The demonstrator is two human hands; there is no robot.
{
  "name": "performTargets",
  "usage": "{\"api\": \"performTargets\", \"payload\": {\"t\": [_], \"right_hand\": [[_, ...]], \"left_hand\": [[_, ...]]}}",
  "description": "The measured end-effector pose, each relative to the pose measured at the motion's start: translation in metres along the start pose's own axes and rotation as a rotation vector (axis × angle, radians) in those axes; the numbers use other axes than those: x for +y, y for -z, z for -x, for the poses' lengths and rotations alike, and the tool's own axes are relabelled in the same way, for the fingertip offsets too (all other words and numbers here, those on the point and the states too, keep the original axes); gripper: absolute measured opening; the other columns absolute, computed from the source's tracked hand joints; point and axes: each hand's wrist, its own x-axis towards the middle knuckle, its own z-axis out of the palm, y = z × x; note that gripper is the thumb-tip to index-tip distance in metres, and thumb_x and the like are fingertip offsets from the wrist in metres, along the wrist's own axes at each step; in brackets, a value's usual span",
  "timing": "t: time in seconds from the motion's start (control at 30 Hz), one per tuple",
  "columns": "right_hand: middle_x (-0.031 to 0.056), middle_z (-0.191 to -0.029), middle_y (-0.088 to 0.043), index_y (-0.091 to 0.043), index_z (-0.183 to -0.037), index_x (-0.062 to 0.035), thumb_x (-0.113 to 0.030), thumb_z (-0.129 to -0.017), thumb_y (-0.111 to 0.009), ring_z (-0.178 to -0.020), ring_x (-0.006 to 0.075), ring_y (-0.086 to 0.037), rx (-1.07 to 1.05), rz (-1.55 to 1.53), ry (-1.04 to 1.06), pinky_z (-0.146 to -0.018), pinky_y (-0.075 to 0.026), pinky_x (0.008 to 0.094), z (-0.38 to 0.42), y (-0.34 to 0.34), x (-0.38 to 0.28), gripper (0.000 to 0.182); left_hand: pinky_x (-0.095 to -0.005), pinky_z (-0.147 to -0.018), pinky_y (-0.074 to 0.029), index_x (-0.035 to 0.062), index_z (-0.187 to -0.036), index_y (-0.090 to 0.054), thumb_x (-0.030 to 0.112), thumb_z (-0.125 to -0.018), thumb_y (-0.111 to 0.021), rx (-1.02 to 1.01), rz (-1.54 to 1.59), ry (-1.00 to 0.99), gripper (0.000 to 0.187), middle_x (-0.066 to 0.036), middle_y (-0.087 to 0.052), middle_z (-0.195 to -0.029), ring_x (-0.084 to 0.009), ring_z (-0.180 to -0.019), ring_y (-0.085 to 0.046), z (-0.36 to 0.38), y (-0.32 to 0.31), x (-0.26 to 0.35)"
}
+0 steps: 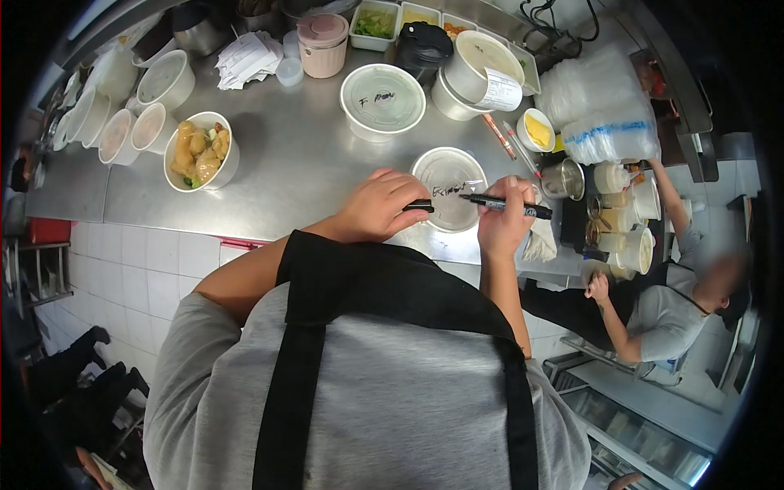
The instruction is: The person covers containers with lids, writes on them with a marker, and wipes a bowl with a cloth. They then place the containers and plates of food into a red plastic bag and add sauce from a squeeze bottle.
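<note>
In front of me on the steel counter stands a round container under a clear lid with black handwriting on it. My right hand is closed round a black marker pen, its tip at the writing. At the lid's left side my left hand pinches the black marker cap. Just behind is another lidded bowl, also marked in black. An open bowl of food with a brown topping sits further left.
Stacked lidded bowls with a printed label stand at the back right, near pens and a small bowl of yellow food. Plastic-wrapped containers lie beyond. A co-worker is at the right. Paper slips lie at the back.
</note>
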Motion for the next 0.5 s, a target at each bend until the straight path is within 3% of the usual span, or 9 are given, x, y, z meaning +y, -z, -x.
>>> {"api": "performTargets", "payload": {"t": [0.1,0.27,0.33,0.37,0.4,0.43,0.5], "right_hand": [[0.0064,-0.062,-0.047,-0.043,-0.070,-0.0056,-0.011,-0.089,-0.050,-0.043,0.0113,-0.041,-0.084,-0.135,-0.049,-0.038,-0.036,0.0231,0.011,-0.009,-0.014,0.021],[0.0039,-0.068,-0.047,-0.042,-0.072,-0.0070,-0.010,-0.087,-0.053,-0.052,0.0096,-0.045,-0.089,-0.095,-0.202,-0.041,-0.038,0.0231,0.037,-0.012,0.004,0.019],[0.0030,-0.076,-0.048,-0.048,-0.088,-0.0062,-0.008,-0.083,-0.058,-0.058,0.0086,-0.046,-0.193,-0.074,-0.215,-0.048,-0.041,0.0231,0.041,-0.007,-0.002,0.011],[0.0028,-0.079,-0.049,-0.049,-0.094,-0.0058,-0.008,-0.082,-0.060,-0.060,0.0084,-0.047,-0.191,-0.029,-0.262,-0.050,-0.041,0.0232,0.041,0.000,-0.011,0.016],[0.0032,-0.084,-0.048,-0.045,-0.106,-0.0059,-0.014,-0.084,-0.059,-0.075,0.0114,-0.050,-0.291,-0.074,-0.238,-0.048,-0.040,0.0233,0.040,0.016,-0.021,0.027],[0.0023,-0.082,-0.049,-0.050,-0.096,-0.0046,-0.006,-0.079,-0.064,-0.066,0.0083,-0.048,-0.181,-0.002,-0.346,-0.051,-0.042,0.0221,0.039,0.024,-0.041,0.022],[0.0028,-0.082,-0.049,-0.052,-0.085,-0.0042,0.000,-0.076,-0.067,-0.067,0.0080,-0.048,-0.472,0.201,-0.383,-0.053,-0.041,0.0208,0.035,0.045,-0.072,0.018]], "left_hand": [[-0.0364,-0.083,-0.038,0.0052,-0.094,-0.056,0.023,-0.079,-0.063,0.010,0.057,-0.024,0.024,-0.008,-0.060,-0.095,-0.0265,-0.091,-0.056,-0.004,-0.006,0.001],[-0.0395,-0.075,-0.040,0.0040,-0.087,-0.055,0.026,-0.079,-0.063,-0.021,0.081,-0.081,0.025,-0.011,-0.056,-0.086,-0.0306,-0.083,-0.054,-0.007,-0.018,0.012],[-0.0414,-0.070,-0.042,0.0030,-0.083,-0.054,0.026,-0.080,-0.063,-0.019,0.104,-0.108,0.025,-0.013,-0.053,-0.079,-0.0334,-0.079,-0.053,-0.008,-0.019,0.014],[-0.0412,-0.069,-0.042,0.0032,-0.083,-0.054,0.025,-0.080,-0.063,-0.097,0.099,-0.101,0.024,-0.014,-0.054,-0.079,-0.0332,-0.079,-0.054,-0.007,-0.015,0.014],[-0.0410,-0.069,-0.042,0.0034,-0.083,-0.055,0.025,-0.080,-0.063,-0.178,0.093,-0.096,0.023,-0.014,-0.054,-0.079,-0.0331,-0.078,-0.054,-0.009,-0.005,0.018],[-0.0408,-0.068,-0.043,0.0036,-0.084,-0.055,0.024,-0.080,-0.062,-0.258,0.086,-0.091,0.022,-0.014,-0.054,-0.078,-0.0329,-0.078,-0.054,-0.012,0.005,0.024],[-0.0382,-0.057,-0.043,0.0072,-0.083,-0.057,0.023,-0.078,-0.064,-0.332,0.180,-0.072,0.018,-0.010,-0.054,-0.070,-0.0295,-0.064,-0.055,-0.016,0.018,0.040]]}}
